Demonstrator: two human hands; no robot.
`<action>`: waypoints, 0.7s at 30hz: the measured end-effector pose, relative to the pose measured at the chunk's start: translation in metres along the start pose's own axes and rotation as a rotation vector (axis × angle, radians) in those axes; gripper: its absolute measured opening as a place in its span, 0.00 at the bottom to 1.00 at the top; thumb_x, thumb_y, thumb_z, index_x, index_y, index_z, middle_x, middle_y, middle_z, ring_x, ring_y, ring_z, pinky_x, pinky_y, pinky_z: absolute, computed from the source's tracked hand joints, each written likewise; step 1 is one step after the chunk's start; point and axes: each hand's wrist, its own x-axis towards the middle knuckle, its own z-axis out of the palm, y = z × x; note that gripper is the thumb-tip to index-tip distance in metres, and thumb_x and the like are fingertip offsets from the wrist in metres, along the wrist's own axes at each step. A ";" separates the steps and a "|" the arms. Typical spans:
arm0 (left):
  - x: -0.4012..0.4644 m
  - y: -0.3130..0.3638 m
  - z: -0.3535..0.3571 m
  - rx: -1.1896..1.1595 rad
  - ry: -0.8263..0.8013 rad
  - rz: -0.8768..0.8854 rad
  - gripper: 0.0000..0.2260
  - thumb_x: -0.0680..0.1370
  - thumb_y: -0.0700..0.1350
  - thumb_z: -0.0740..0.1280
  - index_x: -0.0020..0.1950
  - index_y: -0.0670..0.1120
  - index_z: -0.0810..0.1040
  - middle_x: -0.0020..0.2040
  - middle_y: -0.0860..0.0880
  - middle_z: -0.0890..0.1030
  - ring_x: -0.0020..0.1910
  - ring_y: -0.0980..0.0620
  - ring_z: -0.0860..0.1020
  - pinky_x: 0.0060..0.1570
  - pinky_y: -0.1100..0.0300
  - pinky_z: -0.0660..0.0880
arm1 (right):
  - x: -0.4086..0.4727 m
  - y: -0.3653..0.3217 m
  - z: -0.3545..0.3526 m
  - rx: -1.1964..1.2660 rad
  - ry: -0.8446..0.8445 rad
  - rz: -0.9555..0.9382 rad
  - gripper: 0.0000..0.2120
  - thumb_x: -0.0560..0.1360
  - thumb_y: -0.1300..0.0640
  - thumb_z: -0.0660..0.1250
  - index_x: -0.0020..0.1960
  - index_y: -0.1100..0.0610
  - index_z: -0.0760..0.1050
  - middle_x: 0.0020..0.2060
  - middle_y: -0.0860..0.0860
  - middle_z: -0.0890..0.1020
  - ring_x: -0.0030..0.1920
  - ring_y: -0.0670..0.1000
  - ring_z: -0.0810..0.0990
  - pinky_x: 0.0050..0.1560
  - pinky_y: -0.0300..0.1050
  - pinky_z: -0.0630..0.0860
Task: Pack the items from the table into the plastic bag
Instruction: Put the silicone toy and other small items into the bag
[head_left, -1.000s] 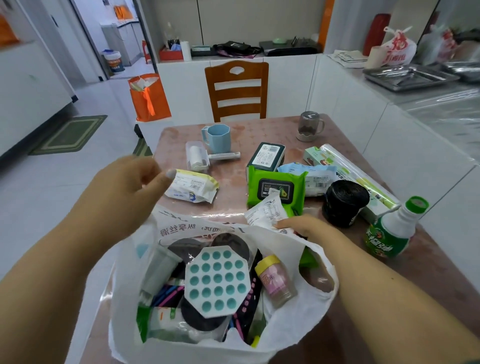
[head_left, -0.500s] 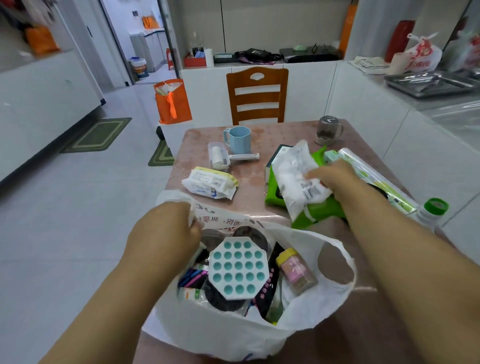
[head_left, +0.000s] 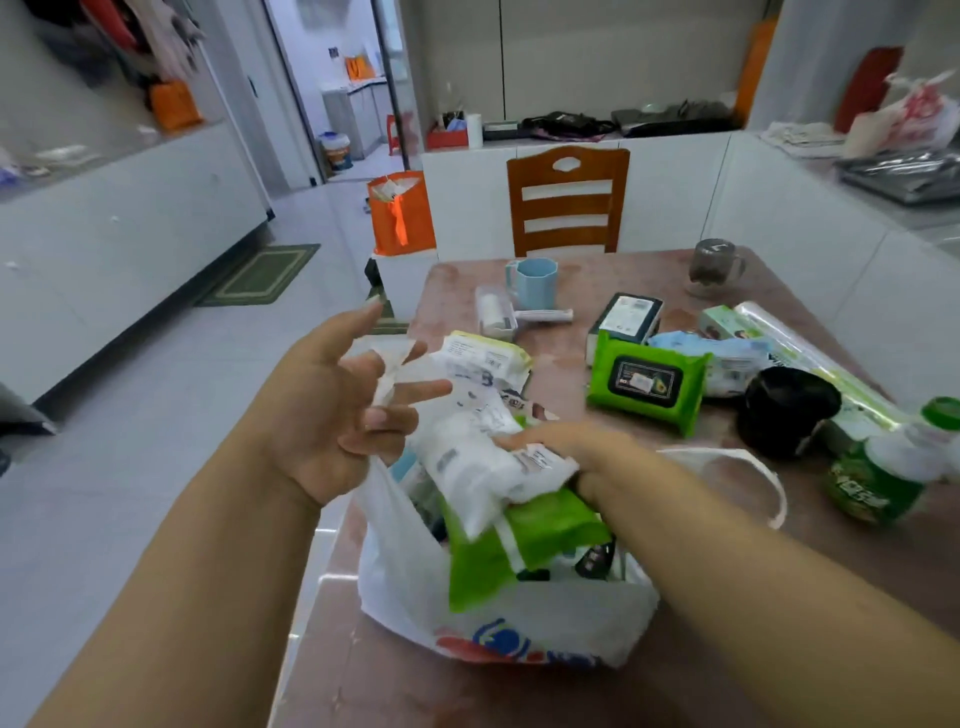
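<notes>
Brown table (head_left: 649, 291), reddish mottled top, filling the right half of the head view. At its far edge, wooden chair (head_left: 568, 200). On the floor to the left, orange bag (head_left: 401, 213).

At the near edge of the table, white plastic bag (head_left: 498, 613), mouth open, red and blue print low on the near wall, one loop handle lying out to the right on the tabletop.

Right hand (head_left: 582, 457) over the bag mouth, gripping a white packet (head_left: 478, 467) stacked on a green wipes pack (head_left: 524, 540); both tilted, lower ends inside the bag mouth, upper ends above the rim.

Left hand (head_left: 337, 410) at the left rim, fingers spread; a strip of white bag plastic pinched between two fingers, the lower fingers curled at the bag's edge.

Loose on the table, beyond and right of the bag:
- second green wipes pack (head_left: 647, 382), dark lid label, flat
- black roll (head_left: 787, 410), upright, near right
- long film-wrapped roll (head_left: 810, 358) along the right edge
- green bottle (head_left: 883, 478), white neck, green cap, at the right edge of view, blurred
- pale blue packet (head_left: 727, 358) behind the green pack
- white-and-yellow packet (head_left: 485, 356) just beyond the left hand
- dark box (head_left: 626, 319), white label up
- blue mug (head_left: 535, 283) touching or just beside a lint roller (head_left: 498, 314) in a clear case
- glass mug (head_left: 714, 267) near the far right corner
</notes>
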 end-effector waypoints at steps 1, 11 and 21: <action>-0.004 0.000 -0.001 -0.028 -0.058 -0.028 0.27 0.66 0.59 0.66 0.59 0.44 0.74 0.62 0.33 0.77 0.20 0.57 0.65 0.13 0.71 0.60 | 0.011 -0.002 0.010 -0.030 0.025 -0.026 0.06 0.76 0.59 0.67 0.44 0.62 0.77 0.25 0.52 0.82 0.26 0.47 0.80 0.37 0.44 0.76; -0.013 0.010 -0.019 -0.044 -0.020 -0.019 0.27 0.73 0.61 0.61 0.65 0.45 0.71 0.60 0.32 0.78 0.19 0.59 0.65 0.12 0.71 0.61 | 0.039 0.013 0.048 -0.343 0.196 -0.148 0.29 0.72 0.42 0.70 0.63 0.62 0.74 0.59 0.59 0.79 0.56 0.59 0.79 0.60 0.53 0.75; -0.010 0.021 -0.016 -0.034 -0.002 0.014 0.30 0.75 0.62 0.59 0.66 0.40 0.69 0.60 0.34 0.78 0.19 0.58 0.66 0.12 0.71 0.61 | 0.028 0.020 0.018 -0.714 0.434 -0.208 0.14 0.74 0.48 0.68 0.53 0.57 0.74 0.49 0.54 0.80 0.47 0.56 0.79 0.42 0.45 0.73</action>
